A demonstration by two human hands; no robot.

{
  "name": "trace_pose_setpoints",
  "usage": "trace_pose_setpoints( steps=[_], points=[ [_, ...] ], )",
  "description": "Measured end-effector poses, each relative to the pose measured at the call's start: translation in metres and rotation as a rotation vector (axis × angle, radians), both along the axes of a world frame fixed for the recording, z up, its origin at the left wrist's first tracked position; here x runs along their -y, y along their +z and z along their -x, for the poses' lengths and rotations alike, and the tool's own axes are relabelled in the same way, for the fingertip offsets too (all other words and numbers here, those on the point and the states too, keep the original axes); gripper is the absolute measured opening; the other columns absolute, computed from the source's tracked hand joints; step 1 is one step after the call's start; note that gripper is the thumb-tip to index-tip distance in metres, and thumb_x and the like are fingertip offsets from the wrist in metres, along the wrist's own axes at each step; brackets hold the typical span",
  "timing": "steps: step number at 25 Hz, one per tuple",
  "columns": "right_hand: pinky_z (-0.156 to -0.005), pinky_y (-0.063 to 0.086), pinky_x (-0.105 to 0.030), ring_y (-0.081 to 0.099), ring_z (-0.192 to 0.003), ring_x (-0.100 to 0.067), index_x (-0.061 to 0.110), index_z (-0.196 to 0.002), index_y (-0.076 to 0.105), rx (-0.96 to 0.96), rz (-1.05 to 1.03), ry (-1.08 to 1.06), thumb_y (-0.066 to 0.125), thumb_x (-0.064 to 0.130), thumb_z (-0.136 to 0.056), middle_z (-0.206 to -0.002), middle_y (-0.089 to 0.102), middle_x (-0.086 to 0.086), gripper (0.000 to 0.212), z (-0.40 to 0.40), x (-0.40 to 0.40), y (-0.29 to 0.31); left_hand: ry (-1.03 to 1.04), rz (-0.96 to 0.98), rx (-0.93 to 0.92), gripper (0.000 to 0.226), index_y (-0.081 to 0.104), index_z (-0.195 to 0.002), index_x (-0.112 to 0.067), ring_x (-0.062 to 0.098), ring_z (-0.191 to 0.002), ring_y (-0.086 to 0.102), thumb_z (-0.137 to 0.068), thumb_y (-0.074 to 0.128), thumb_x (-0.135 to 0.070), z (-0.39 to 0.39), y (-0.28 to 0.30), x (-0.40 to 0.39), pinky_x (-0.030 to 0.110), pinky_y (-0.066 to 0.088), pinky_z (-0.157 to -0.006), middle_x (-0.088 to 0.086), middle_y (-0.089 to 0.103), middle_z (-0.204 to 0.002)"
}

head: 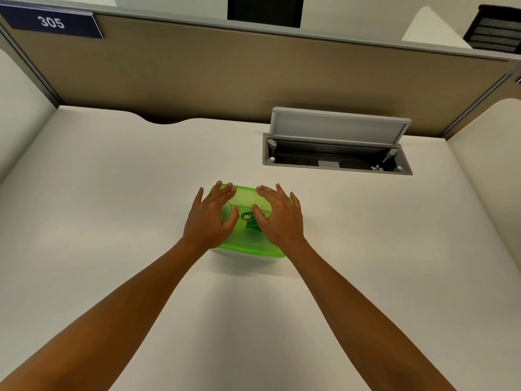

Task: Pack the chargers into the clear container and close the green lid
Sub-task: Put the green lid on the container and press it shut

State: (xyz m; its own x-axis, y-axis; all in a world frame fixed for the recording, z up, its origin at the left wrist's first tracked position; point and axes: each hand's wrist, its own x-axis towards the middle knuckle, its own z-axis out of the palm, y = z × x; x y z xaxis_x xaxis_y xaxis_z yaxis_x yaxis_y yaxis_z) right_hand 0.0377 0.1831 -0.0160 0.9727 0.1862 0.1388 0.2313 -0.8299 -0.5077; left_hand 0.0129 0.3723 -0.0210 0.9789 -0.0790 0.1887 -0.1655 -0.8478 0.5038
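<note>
A translucent green lid (247, 244) with a round logo in its middle lies flat on top of the container at the centre of the white desk. The clear container itself is almost wholly hidden beneath it. My left hand (210, 217) rests palm down on the lid's left half, fingers spread. My right hand (277, 215) lies palm down on the right half, fingers spread too. Neither hand grips anything. No chargers are visible; the lid and my hands hide the inside.
An open grey cable hatch (337, 153) with its flap raised sits in the desk (112, 210) at the back right. A beige partition (225, 69) walls off the far edge, with side panels left and right. A cable notch (165, 119) cuts the back edge.
</note>
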Motion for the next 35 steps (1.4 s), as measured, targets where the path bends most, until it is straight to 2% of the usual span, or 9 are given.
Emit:
trace_pose_setpoints(
  steps=[5, 11, 14, 17, 24, 27, 29, 31, 35],
  points=[
    [-0.117, 0.013, -0.052, 0.018, -0.149, -0.014, 0.037, -0.142, 0.043, -0.023, 0.043, -0.009, 0.038, 0.074, -0.082, -0.152, 0.039, 0.017, 0.071, 0.008, -0.003, 0.000, 0.046, -0.050, 0.005, 0.055, 0.048, -0.143, -0.024, 0.010, -0.150, 0.022, -0.097, 0.036, -0.049, 0.003, 0.001, 0.002, 0.043, 0.011, -0.124, -0.007, 0.043, -0.154],
    [-0.116, 0.032, -0.043, 0.035, -0.142, -0.015, 0.022, -0.133, 0.057, -0.079, -0.452, -0.176, 0.063, 0.034, -0.091, -0.144, 0.053, 0.004, 0.045, 0.010, 0.009, -0.002, 0.193, -0.030, -0.062, 0.052, 0.045, -0.145, -0.027, 0.019, -0.144, 0.036, -0.098, 0.038, -0.049, 0.007, 0.003, 0.004, 0.049, 0.025, -0.117, -0.004, 0.041, -0.155],
    [-0.111, 0.033, -0.024, 0.043, -0.136, -0.014, 0.018, -0.132, 0.058, -0.092, -0.675, -0.281, 0.068, 0.027, -0.089, -0.144, 0.052, 0.000, 0.045, 0.022, 0.014, -0.003, 0.317, 0.215, -0.116, 0.049, 0.043, -0.144, -0.024, 0.026, -0.128, 0.053, -0.100, 0.040, -0.044, 0.011, -0.002, 0.001, 0.047, 0.040, -0.106, 0.003, 0.052, -0.145],
    [-0.108, 0.041, -0.026, 0.051, -0.128, -0.012, 0.018, -0.132, 0.055, -0.092, -0.773, -0.375, 0.070, 0.030, -0.087, -0.136, 0.057, 0.004, 0.049, 0.030, 0.018, -0.009, 0.413, 0.572, -0.065, 0.039, 0.056, -0.131, -0.019, 0.028, -0.115, 0.060, -0.101, 0.041, -0.039, 0.017, -0.008, -0.001, 0.039, 0.048, -0.094, 0.004, 0.066, -0.125],
    [-0.089, 0.048, -0.012, 0.061, -0.104, -0.006, 0.016, -0.122, 0.059, -0.082, -0.806, -0.527, 0.075, 0.038, -0.082, -0.114, 0.067, 0.008, 0.049, 0.033, 0.015, -0.007, 0.514, 0.707, -0.028, 0.032, 0.069, -0.114, -0.018, 0.013, -0.100, 0.062, -0.100, 0.046, -0.036, 0.020, -0.011, 0.002, 0.015, 0.042, -0.080, -0.008, 0.070, -0.105],
    [-0.063, 0.042, 0.001, 0.062, -0.081, -0.001, 0.016, -0.104, 0.063, -0.155, -0.842, -0.629, 0.076, 0.046, -0.078, -0.086, 0.065, 0.016, 0.042, 0.035, 0.014, -0.009, 0.716, 0.834, -0.127, 0.030, 0.070, -0.072, -0.026, 0.012, -0.074, 0.060, -0.093, 0.057, -0.044, 0.020, -0.012, 0.007, 0.027, 0.046, -0.069, -0.017, 0.063, -0.065],
    [-0.060, 0.043, -0.005, 0.059, -0.074, -0.003, 0.016, -0.097, 0.065, -0.227, -0.853, -0.665, 0.073, 0.050, -0.079, -0.080, 0.064, 0.012, 0.039, 0.036, 0.013, -0.015, 0.805, 0.904, -0.174, 0.046, 0.058, -0.049, -0.026, 0.005, -0.054, 0.045, -0.089, 0.060, -0.048, 0.020, -0.011, 0.013, 0.027, 0.037, -0.058, -0.015, 0.047, -0.044],
    [-0.070, 0.046, -0.018, 0.060, -0.078, -0.012, 0.014, -0.099, 0.067, -0.237, -0.849, -0.658, 0.068, 0.046, -0.084, -0.085, 0.067, 0.005, 0.035, 0.031, 0.016, -0.018, 0.850, 0.975, -0.184, 0.046, 0.058, -0.049, -0.026, 0.003, -0.050, 0.042, -0.089, 0.060, -0.048, 0.017, -0.010, 0.019, 0.025, 0.034, -0.056, -0.012, 0.045, -0.044],
    [-0.084, 0.048, -0.035, 0.059, -0.087, -0.019, 0.010, -0.105, 0.070, -0.209, -0.787, -0.625, 0.054, 0.036, -0.095, -0.095, 0.071, -0.005, 0.032, -0.006, 0.032, -0.010, 0.854, 1.006, -0.171, 0.043, 0.064, -0.073, -0.007, 0.031, -0.072, 0.049, -0.095, 0.054, -0.042, -0.002, -0.006, 0.035, 0.043, 0.046, -0.065, 0.017, 0.062, -0.078]
  ],
)
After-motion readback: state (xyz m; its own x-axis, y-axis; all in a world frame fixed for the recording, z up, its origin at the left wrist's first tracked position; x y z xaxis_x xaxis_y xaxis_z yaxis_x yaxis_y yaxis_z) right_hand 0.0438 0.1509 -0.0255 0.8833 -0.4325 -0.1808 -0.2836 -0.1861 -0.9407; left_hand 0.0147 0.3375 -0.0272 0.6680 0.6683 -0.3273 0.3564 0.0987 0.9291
